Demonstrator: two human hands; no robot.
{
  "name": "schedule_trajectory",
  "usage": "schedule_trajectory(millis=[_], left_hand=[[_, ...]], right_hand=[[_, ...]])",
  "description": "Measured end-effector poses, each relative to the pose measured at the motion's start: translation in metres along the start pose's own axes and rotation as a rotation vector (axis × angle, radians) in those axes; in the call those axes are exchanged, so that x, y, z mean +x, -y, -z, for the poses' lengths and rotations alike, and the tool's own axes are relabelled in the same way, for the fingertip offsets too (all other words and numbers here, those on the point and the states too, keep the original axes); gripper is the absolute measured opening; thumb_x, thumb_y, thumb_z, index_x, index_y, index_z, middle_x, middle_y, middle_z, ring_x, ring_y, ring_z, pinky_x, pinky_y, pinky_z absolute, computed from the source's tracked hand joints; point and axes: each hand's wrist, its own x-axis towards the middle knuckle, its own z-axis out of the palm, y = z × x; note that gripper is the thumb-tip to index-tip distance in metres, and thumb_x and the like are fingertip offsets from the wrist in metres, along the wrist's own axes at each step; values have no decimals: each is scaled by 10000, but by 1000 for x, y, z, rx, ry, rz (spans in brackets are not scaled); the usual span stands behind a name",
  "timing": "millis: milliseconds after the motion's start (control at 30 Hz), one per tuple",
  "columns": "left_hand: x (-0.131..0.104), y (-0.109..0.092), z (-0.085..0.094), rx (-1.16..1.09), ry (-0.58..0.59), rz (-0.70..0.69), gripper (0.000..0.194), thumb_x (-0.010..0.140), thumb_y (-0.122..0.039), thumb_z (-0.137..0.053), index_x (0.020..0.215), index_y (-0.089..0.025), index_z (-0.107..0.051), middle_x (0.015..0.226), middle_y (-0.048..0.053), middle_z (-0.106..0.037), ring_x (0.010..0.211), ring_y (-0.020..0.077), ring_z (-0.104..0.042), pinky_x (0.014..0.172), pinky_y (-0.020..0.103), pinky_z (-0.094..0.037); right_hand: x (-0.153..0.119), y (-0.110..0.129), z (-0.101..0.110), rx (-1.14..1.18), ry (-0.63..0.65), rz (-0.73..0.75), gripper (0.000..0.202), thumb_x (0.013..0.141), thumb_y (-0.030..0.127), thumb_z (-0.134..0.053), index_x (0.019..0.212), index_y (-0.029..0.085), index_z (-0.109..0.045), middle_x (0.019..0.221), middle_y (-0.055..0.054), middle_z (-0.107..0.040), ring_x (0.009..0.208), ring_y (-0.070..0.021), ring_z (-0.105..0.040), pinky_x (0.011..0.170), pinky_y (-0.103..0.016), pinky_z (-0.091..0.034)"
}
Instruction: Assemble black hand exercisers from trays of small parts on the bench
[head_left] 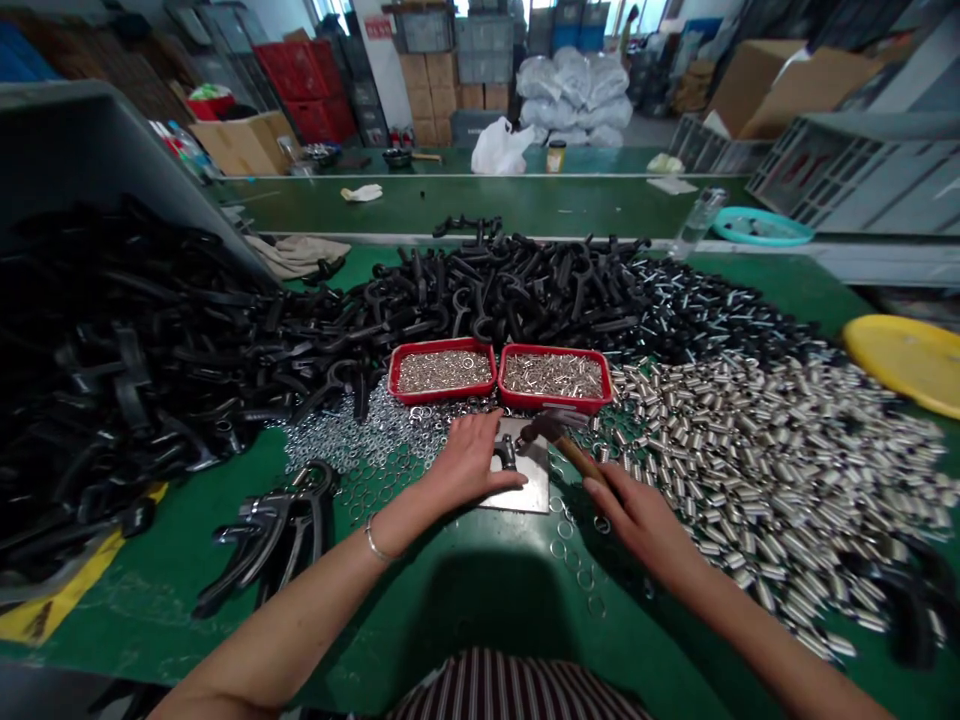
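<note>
Head view: the right hand (619,505) is closed around the hammer (574,455); the left hand (471,465), partly open, seems to steady a small black part (505,453) on the metal plate (529,480), near the red trays (555,376).

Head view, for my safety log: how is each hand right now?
Left hand: partly open, around a black part on the metal plate.
Right hand: closed around the hammer handle.

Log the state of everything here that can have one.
Left hand, spread beside black part
Right hand, closed on hammer
Hammer, head above metal plate
Metal plate, lying flat
Left red tray, uncovered, filled
Right red tray, uncovered, filled
Right-hand cardboard box, flaps open
</note>
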Motion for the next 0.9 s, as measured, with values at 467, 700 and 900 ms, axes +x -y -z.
schedule_trajectory(millis=[467,700,900], left_hand=[[-21,-18,-3,-351,-82,274,766,760,-364,-768,1405,-162,-408,1177,131,-618,1170,326,-541,1071,531,-391],[-32,-56,0,-321,-432,205,649,860,-417,-686,1405,-247,-376,1333,138,-518,1271,315,-473,1115,565,-353],[-36,-44,2,-286,-156,-60,756,837,-474,-703,1449,-223,-337,1315,161,-541,1227,324,-522,1058,540,-438]], right_hand=[[35,-6,-4,-266,-173,246,388,985,417,-430,1197,153,-619,1148,-184,-636,1030,-296,-585,909,-449,-450],[37,32,-61,794,4,-98,424,897,597,-564,1048,227,-707,910,-67,-702,830,-229,-650,793,-364,-518],[48,30,-84,1208,0,-228,307,839,506,-692,971,229,-713,1005,-54,-689,854,-186,-629,766,-292,-513]])
